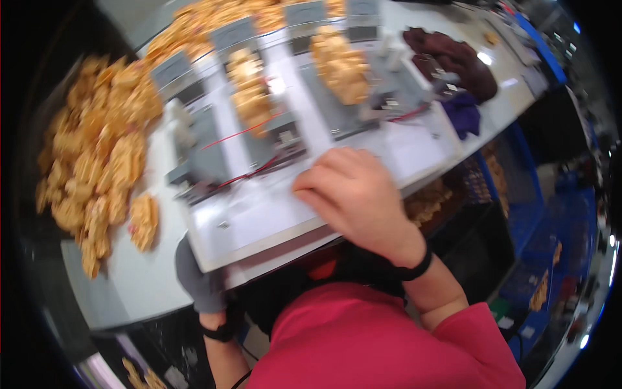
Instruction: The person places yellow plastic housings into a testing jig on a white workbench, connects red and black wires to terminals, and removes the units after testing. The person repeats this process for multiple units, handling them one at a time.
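While hanging over the front part of the white board [265, 223], holding the bare right hand [353, 194] loosely curled, tucking the fingers toward the palm and setting the thumb close against the index finger, leaving hardly any gap between the tips. Cannot tell, through the blur, whether pinching something small. Holding the gray-gloved left hand [199, 279] low at the near left corner of the board; cannot tell how far spreading the gloved fingers, or whether gripping the edge. Looking past the right fingertips, seeing one yellow piece [251, 97] lying on the middle gray holder [260, 150], farther off and to the left, apart from the thumb. Seeing a second yellow piece [340, 65] lying on the right gray holder [324, 110], beyond the knuckles, likewise apart from the hand. Finding red wires [246, 176] running left of the right hand. Noting a loose yellow piece [144, 222] lying on the white table [123, 292], beside a large yellow pile [97, 155], beyond the glove.
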Motion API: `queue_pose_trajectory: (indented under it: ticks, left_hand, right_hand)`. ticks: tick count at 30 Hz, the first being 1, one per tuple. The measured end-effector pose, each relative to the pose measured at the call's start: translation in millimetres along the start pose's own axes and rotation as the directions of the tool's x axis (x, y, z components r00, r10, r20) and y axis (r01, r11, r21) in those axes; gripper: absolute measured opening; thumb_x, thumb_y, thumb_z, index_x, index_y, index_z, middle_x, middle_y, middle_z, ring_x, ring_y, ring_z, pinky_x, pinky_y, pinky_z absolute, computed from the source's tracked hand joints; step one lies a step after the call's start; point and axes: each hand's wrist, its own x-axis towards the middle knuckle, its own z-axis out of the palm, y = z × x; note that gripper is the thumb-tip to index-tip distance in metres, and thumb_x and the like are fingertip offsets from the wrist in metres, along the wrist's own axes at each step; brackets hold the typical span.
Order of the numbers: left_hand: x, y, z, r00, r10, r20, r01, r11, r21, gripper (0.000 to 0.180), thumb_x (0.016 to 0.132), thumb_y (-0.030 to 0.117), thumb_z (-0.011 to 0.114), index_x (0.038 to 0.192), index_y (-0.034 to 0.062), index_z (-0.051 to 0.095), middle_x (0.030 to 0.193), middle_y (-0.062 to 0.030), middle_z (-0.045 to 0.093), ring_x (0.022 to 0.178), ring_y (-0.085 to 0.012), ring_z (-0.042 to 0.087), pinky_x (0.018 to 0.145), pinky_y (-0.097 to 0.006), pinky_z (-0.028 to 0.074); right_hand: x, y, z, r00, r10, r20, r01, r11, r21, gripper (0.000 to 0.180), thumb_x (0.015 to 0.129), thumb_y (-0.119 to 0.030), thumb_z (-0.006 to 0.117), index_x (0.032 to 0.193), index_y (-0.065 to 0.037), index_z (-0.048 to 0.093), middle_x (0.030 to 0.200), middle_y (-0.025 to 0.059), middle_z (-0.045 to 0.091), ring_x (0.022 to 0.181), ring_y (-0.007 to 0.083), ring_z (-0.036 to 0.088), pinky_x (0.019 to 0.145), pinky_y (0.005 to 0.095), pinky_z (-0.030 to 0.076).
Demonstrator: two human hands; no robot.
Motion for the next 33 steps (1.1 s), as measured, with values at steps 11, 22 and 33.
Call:
queue_pose_trajectory:
  ticks: [11,22,33]
  left_hand:
    - [1,-12,-5,0.996,-0.052,0.073,0.055,0.998,-0.036,0.071,0.096,0.055,0.051,0.127,-0.0090,0.056,0.120,-0.0195,0.064,0.108,-0.0327,0.061,0.095,-0.041,0.047]
    - [4,2,-3,0.997,-0.067,0.045,0.071,0.994,-0.086,0.074,0.094,0.059,0.053,0.124,-0.0086,0.057,0.115,-0.0180,0.064,0.105,-0.0308,0.062,0.092,-0.041,0.048]
    - [6,2,-5,0.996,-0.057,0.069,0.064,0.993,-0.102,0.074,0.093,0.059,0.056,0.124,-0.0074,0.057,0.116,-0.0171,0.065,0.105,-0.0298,0.062,0.092,-0.040,0.048]
  right_hand:
    - [-6,2,5,0.997,-0.001,-0.074,0.002,1.000,0.019,0.010,0.081,-0.014,0.074,0.087,-0.013,0.066,0.084,0.0005,0.056,0.082,0.0201,0.060,0.071,0.0340,0.045]
    - [-5,1,7,0.996,-0.030,-0.089,0.031,0.999,0.011,0.011,0.080,-0.016,0.072,0.080,-0.011,0.063,0.081,0.0021,0.055,0.080,0.0206,0.060,0.073,0.0350,0.047]
    - [-6,4,9,0.991,-0.074,-0.109,0.070,0.997,-0.034,0.012,0.078,-0.012,0.073,0.078,-0.015,0.061,0.080,-0.0017,0.054,0.077,0.0176,0.059,0.069,0.0322,0.045]
